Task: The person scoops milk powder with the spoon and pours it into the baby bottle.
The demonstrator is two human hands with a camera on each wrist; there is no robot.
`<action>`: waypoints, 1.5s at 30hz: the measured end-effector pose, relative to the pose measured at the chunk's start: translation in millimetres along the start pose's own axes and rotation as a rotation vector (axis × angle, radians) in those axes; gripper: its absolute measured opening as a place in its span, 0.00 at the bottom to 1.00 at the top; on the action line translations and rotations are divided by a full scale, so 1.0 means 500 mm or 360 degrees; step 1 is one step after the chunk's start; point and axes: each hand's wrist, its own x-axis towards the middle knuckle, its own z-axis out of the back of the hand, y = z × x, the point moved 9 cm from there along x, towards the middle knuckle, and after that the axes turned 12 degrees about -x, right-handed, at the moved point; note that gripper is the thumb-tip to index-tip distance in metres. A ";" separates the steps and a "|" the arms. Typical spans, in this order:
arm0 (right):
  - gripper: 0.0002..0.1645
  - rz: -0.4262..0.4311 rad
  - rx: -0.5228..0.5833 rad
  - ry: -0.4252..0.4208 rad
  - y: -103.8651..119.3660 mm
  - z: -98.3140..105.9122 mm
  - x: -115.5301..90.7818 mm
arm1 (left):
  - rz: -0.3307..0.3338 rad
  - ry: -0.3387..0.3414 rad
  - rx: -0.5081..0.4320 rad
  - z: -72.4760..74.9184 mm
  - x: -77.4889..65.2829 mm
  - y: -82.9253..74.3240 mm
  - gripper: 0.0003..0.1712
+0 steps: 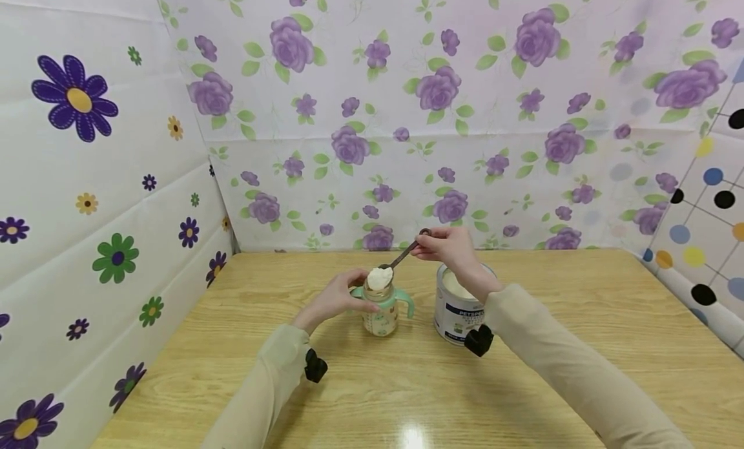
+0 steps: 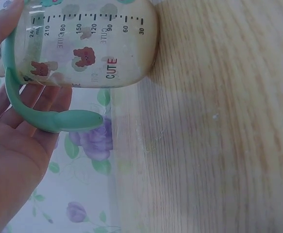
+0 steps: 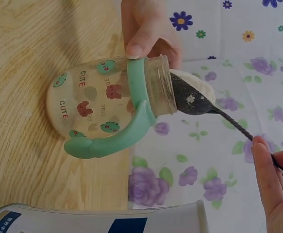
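Note:
A clear baby bottle (image 1: 380, 316) with a green collar and two green handles (image 3: 112, 141) stands upright on the table, its mouth uncovered. My left hand (image 1: 343, 297) grips it round the neck, thumb on the green collar in the right wrist view. With my right hand (image 1: 444, 249) I pinch the end of a dark spoon (image 3: 194, 97). Heaped white powder (image 1: 380, 278) fills the spoon's bowl, which is tilted right at the bottle's mouth. Printed measuring marks and small cartoon figures show on the bottle in the left wrist view.
A white and blue can (image 1: 450, 313) of pale powder stands open to the right of the bottle, beneath my right forearm. The wooden table (image 1: 552, 384) meets a flowered cloth wall (image 1: 378, 145) at the back, with more patterned cloth at both sides.

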 end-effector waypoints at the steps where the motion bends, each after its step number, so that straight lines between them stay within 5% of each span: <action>1: 0.14 0.0013 -0.0022 -0.0002 0.002 -0.001 0.000 | -0.0007 0.0000 0.0004 0.001 0.003 0.007 0.31; 5: 0.13 0.0062 -0.0076 -0.0016 0.012 -0.005 0.000 | -0.0007 -0.0011 0.0026 0.008 0.012 0.032 0.32; 17: 0.09 0.0223 -0.0211 0.0002 0.035 -0.022 -0.012 | 0.0039 -0.0024 0.0030 0.010 0.014 0.039 0.33; 30: 0.10 0.0142 -0.0232 0.0028 0.013 -0.034 -0.012 | 0.0003 0.0044 -0.0002 -0.009 -0.010 -0.028 0.30; 38: 0.10 0.0169 -0.0277 0.0063 0.012 -0.043 -0.011 | 0.0029 0.0038 0.0011 -0.009 -0.009 -0.028 0.31; 45: 0.11 0.0249 -0.0205 0.0222 0.009 -0.046 -0.013 | 0.0021 0.0045 -0.0004 -0.010 -0.009 -0.029 0.31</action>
